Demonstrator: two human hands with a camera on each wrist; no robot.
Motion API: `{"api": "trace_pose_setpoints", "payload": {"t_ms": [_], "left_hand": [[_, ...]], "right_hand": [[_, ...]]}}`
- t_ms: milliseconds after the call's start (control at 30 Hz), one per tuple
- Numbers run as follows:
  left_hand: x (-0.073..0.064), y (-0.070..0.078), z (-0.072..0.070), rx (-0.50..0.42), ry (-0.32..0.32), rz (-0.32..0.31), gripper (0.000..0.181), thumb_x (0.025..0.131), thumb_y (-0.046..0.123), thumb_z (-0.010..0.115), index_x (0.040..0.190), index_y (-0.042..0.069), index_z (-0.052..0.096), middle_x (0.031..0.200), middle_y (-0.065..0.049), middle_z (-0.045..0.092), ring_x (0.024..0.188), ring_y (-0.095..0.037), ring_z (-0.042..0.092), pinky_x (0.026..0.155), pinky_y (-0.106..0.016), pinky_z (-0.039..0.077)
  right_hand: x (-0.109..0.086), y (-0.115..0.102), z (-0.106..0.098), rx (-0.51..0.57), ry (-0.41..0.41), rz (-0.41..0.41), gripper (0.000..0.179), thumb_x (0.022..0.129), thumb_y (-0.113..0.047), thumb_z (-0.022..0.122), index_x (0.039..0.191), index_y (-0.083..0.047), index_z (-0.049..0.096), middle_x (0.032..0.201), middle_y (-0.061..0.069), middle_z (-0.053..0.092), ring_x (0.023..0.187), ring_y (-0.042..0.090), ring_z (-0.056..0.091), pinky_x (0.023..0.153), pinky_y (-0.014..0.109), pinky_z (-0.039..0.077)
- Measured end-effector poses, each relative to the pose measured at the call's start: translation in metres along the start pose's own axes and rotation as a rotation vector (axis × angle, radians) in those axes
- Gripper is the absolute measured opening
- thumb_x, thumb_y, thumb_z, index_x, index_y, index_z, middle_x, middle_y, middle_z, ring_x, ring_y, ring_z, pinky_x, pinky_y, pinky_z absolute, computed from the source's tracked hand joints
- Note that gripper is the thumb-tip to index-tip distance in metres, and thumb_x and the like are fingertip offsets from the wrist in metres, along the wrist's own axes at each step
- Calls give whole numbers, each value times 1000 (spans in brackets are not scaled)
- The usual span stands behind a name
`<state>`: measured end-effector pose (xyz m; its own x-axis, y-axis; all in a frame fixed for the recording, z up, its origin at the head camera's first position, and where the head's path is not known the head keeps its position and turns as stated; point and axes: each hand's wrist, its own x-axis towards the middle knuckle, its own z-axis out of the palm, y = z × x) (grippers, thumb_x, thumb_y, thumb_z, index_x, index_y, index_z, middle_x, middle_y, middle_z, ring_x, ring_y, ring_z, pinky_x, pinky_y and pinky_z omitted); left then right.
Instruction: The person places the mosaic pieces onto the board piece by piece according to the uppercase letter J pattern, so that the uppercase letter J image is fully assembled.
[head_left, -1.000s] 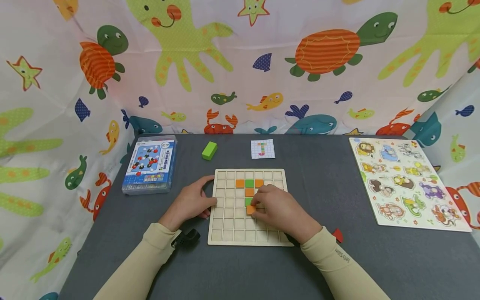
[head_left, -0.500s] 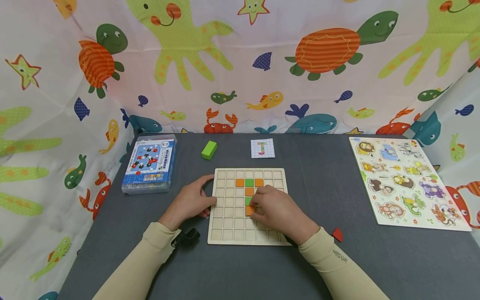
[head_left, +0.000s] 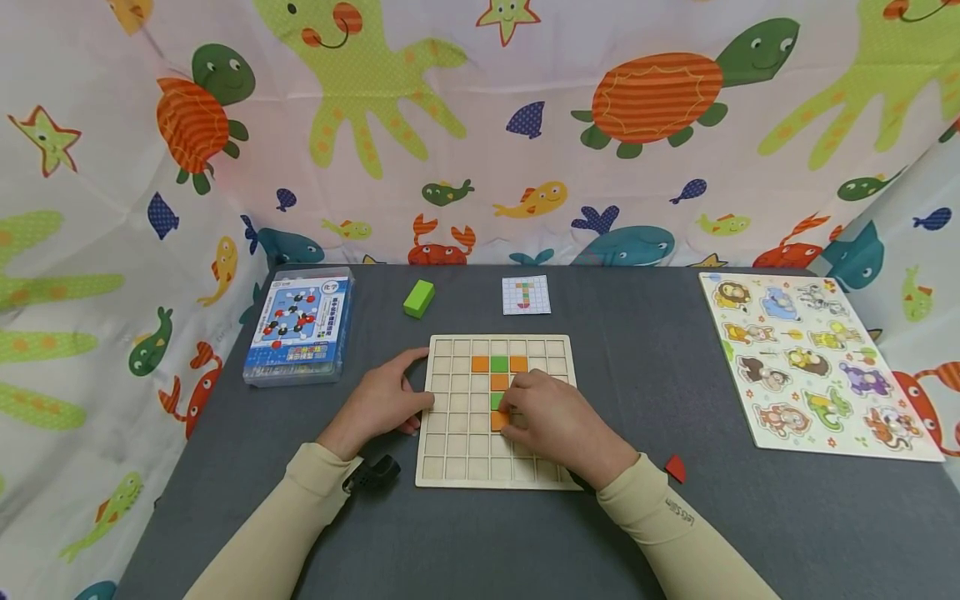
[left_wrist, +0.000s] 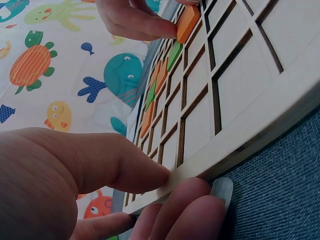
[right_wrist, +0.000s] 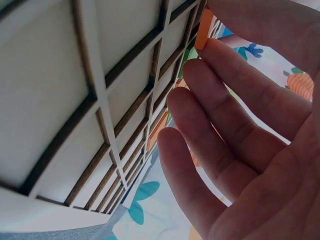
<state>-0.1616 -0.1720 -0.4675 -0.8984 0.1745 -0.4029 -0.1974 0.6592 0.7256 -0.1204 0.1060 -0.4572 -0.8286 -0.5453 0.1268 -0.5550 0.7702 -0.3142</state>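
Note:
A pale wooden grid board (head_left: 450, 471) lies flat in front of me. My left hand (head_left: 378, 404) grips its left edge, thumb on the rim (left_wrist: 165, 187) and fingers curled against the side. Over the board's middle, my right hand (head_left: 558, 421) pinches an orange square tile (right_wrist: 203, 30) between thumb and index finger. That tile stands partly above its cell in the left wrist view, right below a green tile (head_left: 497, 402). Further up the column sits another orange tile (head_left: 498, 382). A green tile (head_left: 498, 364) tops it, with orange tiles on both sides.
Behind the board lie a small pattern card (head_left: 526, 296) and a green block (head_left: 418, 298). A plastic box (head_left: 300, 325) stands at the left, an animal puzzle board (head_left: 817, 367) at the right. Near the right sleeve is a red wedge piece (head_left: 676, 468).
The right hand has shifted the orange tile slightly left, bringing it into line with the column above. The left hand has stayed at the board's edge.

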Motion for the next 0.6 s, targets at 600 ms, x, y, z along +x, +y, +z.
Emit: {"api": "trace_pose_setpoints", "payload": {"t_ms": [600], "left_hand": [[1, 0, 0, -5, -5, -11, 81, 94, 24, 77, 166, 29, 41, 80, -11, 71, 61, -24, 74, 60, -36, 63]], "right_hand": [[2, -1, -1, 21, -48, 26, 12, 86, -23, 90, 93, -18, 82, 92, -4, 68, 89, 14, 64, 79, 35, 61]]}}
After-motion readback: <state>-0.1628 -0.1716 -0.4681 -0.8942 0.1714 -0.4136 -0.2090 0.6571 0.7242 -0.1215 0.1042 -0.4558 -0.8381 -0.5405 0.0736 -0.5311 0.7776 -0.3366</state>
